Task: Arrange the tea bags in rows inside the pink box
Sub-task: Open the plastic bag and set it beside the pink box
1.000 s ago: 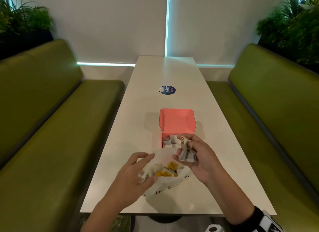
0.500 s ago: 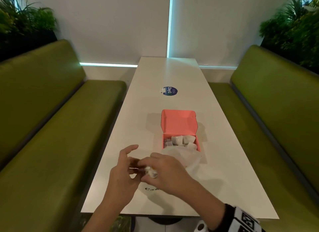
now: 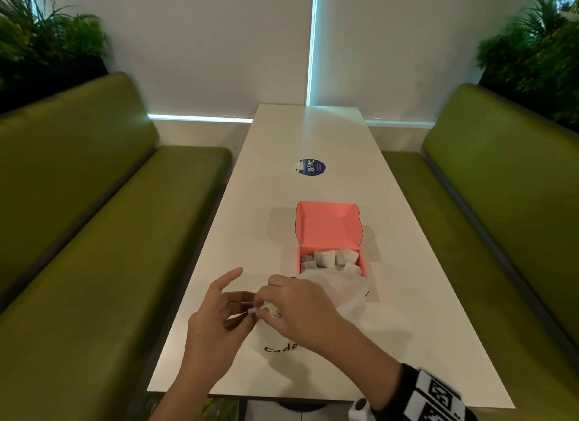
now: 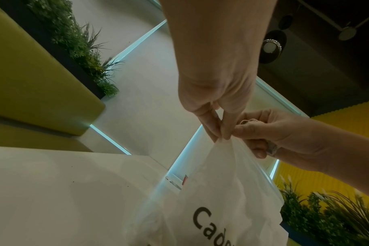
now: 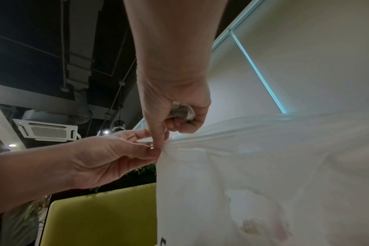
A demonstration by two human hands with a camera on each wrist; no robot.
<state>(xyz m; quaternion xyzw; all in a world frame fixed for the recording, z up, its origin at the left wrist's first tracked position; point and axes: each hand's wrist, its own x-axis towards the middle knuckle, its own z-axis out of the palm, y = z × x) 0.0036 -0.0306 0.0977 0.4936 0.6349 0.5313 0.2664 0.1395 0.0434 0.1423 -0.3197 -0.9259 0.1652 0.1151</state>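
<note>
A: From head height we look forward and down along the table (image 3: 313, 132); both wrist cameras sit close, looking upward.

B: We find all three sharing the plastic bag (image 4: 228, 191) and the meeting fingertips (image 5: 156, 150).

Salmon-pink cardboard box (image 3: 329, 229), pale grey-white tea bags (image 3: 326, 259) inside; translucent white plastic bag (image 4: 217, 199) with black lettering; glossy white counter (image 3: 313, 132), round dark-blue sticker (image 3: 312, 167); olive-green benches (image 3: 94, 201).
</note>
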